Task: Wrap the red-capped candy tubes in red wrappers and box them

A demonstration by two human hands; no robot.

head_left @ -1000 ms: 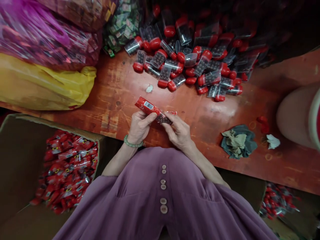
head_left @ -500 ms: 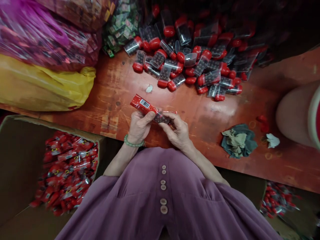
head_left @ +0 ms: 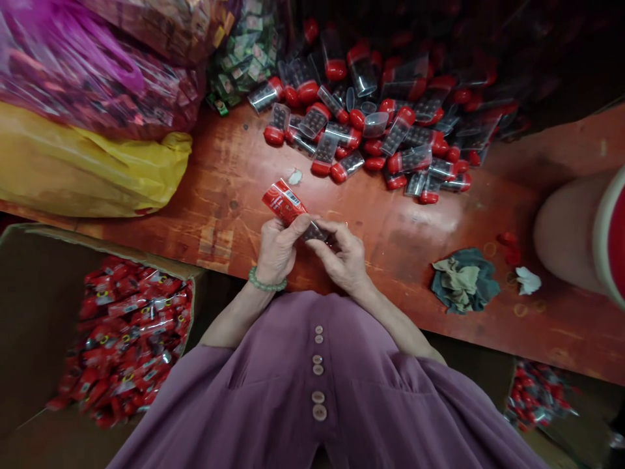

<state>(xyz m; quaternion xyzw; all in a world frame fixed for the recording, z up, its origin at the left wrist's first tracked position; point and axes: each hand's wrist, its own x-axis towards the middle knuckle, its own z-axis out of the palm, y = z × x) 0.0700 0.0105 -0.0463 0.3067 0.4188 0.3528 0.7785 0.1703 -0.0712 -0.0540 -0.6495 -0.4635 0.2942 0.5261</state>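
Two hands, left hand [head_left: 277, 251] & right hand [head_left: 346, 259], pinch one red sachet [head_left: 291, 210] above desk [head_left: 234, 189]; fingers clenched on it. Light, crinkly, prob. slippery film; grip by sealed ends.

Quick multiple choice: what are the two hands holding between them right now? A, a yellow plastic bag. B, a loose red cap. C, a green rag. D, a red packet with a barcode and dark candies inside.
D: the left hand and right hand both pinch the red packet, whose barcode faces up and whose clear end shows dark candies.
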